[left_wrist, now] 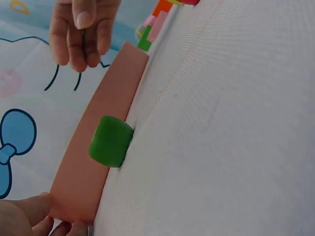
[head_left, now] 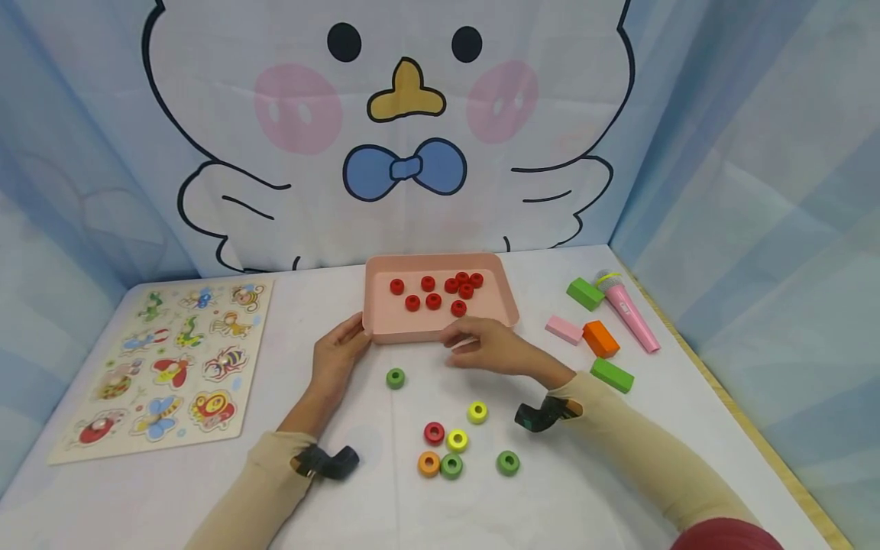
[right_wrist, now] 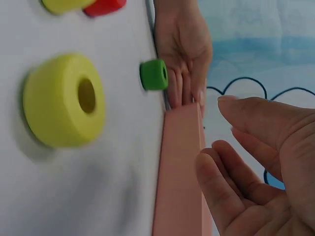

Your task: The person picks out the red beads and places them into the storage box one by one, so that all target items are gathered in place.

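My left hand (head_left: 340, 352) holds the near left corner of a shallow pink tray (head_left: 406, 338). In the left wrist view its thumb (left_wrist: 37, 209) lies at the rim and the other fingertips sit low on the corner. Several red beads (head_left: 433, 302) lie inside the tray. Over the tray's front rim, toward its right, hovers my right hand (head_left: 491, 347); its fingers are loosely bent, thumb apart, nothing between them in the right wrist view. A green bead (head_left: 395, 379) stands on the table just before the tray, between the hands.
Nearer lie loose beads: yellow (head_left: 477, 412), red (head_left: 434, 434), orange (head_left: 428, 464) and green (head_left: 508, 463). On the right are coloured blocks (head_left: 601, 339) and a pink toy microphone (head_left: 631, 313). An insect picture board (head_left: 168, 367) lies left. A printed curtain (head_left: 406, 221) hangs behind.
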